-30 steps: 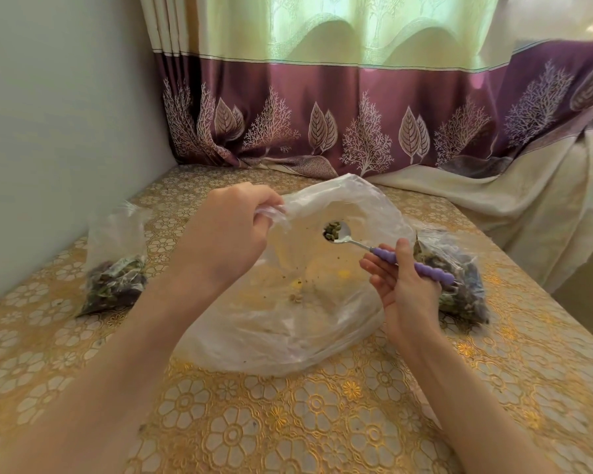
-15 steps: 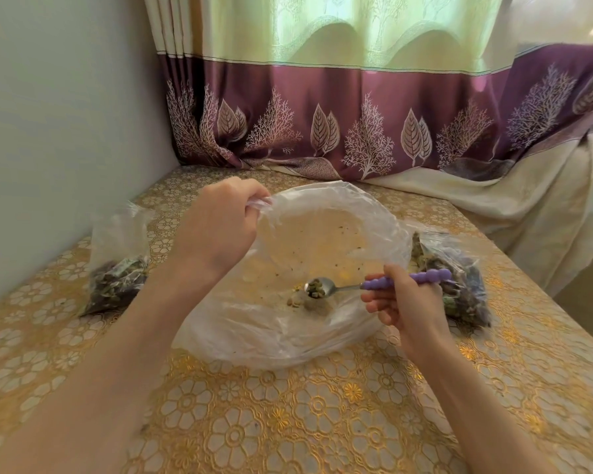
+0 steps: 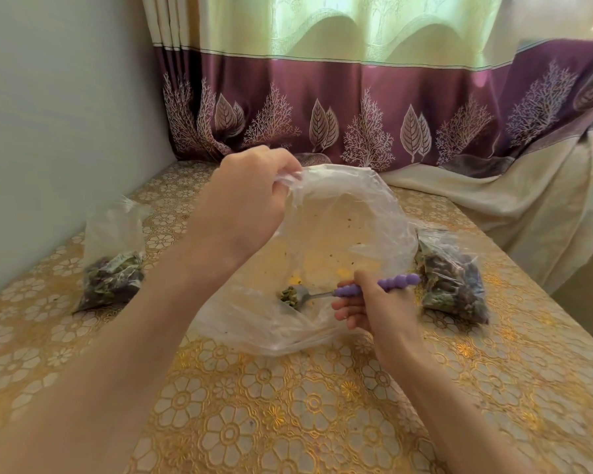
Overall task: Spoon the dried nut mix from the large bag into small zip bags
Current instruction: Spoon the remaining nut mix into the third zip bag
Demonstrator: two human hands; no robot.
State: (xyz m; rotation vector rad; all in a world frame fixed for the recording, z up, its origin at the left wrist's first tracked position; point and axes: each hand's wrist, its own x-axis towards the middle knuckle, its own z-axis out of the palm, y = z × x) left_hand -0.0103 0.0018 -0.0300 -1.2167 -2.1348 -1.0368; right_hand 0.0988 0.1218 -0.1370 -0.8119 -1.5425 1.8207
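On a gold floral bench [image 3: 288, 422], the left hand [image 3: 243, 203] pinches up the rim of the large clear bag [image 3: 350, 213] while the right hand [image 3: 374, 302] grips a purple-handled spoon [image 3: 343, 290] scooping nut mix [image 3: 288, 295] inside; filled small zip bags lie far left [image 3: 112, 278] and right [image 3: 452, 282].

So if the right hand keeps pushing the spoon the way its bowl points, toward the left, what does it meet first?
The right hand drives the spoon leftward inside the large bag. First contact is probably the small nut mix pile at its bowl, then the bag's near-left wall; depth is unclear.
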